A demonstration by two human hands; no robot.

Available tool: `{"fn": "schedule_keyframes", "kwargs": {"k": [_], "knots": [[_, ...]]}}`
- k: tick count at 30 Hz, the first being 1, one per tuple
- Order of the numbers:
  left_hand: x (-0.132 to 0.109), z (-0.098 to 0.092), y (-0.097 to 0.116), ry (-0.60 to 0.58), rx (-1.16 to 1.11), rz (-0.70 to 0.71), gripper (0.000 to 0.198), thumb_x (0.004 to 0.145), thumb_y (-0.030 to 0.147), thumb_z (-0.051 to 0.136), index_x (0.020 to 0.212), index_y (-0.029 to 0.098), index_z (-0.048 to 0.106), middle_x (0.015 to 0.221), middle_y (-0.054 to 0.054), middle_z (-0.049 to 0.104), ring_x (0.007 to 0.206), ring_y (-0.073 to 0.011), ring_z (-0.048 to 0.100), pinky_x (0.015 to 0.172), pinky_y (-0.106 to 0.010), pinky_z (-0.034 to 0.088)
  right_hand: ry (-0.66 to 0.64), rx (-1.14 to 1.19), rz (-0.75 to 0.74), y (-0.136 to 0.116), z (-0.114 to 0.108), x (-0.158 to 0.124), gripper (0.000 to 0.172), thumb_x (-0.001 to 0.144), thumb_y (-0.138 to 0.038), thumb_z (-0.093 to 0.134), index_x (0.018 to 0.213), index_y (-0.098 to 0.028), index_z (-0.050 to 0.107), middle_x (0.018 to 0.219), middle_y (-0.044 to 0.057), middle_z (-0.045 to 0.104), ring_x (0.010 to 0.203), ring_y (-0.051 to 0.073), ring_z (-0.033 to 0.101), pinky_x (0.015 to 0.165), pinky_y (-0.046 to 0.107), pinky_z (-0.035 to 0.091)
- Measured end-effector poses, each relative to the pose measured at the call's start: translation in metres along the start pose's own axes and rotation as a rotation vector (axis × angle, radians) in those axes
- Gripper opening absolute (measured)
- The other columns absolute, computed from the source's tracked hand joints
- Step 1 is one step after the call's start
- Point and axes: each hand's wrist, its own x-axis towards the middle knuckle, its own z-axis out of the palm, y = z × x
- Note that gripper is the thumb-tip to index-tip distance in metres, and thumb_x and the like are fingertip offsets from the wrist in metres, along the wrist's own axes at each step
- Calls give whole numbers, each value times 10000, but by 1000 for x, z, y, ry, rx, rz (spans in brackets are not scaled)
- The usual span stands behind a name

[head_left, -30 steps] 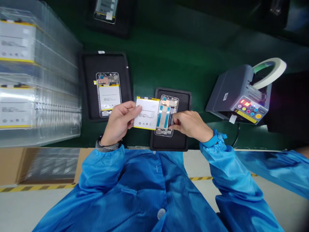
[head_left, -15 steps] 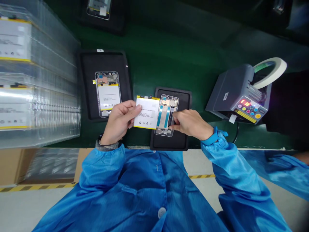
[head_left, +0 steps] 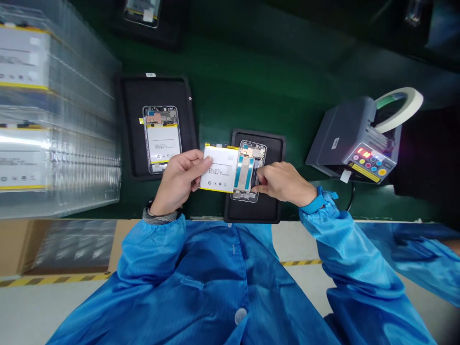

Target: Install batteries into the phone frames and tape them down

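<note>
A flat white phone battery point(head_left: 220, 168) with yellow edges is pinched at its left side between the thumb and fingers of my left hand point(head_left: 185, 177). Its right edge overlaps the left side of an opened phone point(head_left: 247, 197), where two blue strips point(head_left: 238, 173) line the bare battery bay. My right hand point(head_left: 283, 182) is closed at the phone's right edge, thumb and curled forefinger reaching over the rim; the exact grip is partly hidden. Under the phone lies a black tray point(head_left: 253, 213).
Left of my hands, a second black tray point(head_left: 158, 91) carries an open phone point(head_left: 163, 139) with a battery inside. Stacked clear plastic trays point(head_left: 84, 129) of batteries fill the left side. At right stands a grey tape dispenser point(head_left: 341, 129) with a tape roll point(head_left: 402, 112). Another person's blue sleeve point(head_left: 427, 268) shows at right.
Both hands, the battery and the phone hold almost the same positions. The view has shifted very slightly.
</note>
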Motion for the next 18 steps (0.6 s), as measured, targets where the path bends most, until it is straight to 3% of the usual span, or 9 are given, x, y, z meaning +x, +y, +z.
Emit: {"fn": "schedule_keyframes", "kwargs": {"k": [11,18], "knots": [[0,0,0,-3,-6,2,315,797,404,796,738,172,591,485,47,456,376,-63,375,332,-154,264,33,6,7,3,3,1,300,838,-440,804,736,-209,641,633,-21,593,599,143,526,545,283,188],[1,1,1,-3,9,0,323,780,406,800,724,176,580,478,49,448,366,-61,369,327,-157,251,19,-84,-15,-4,-2,-1,255,886,-422,758,837,-191,661,707,23,650,617,165,567,539,300,155]]}}
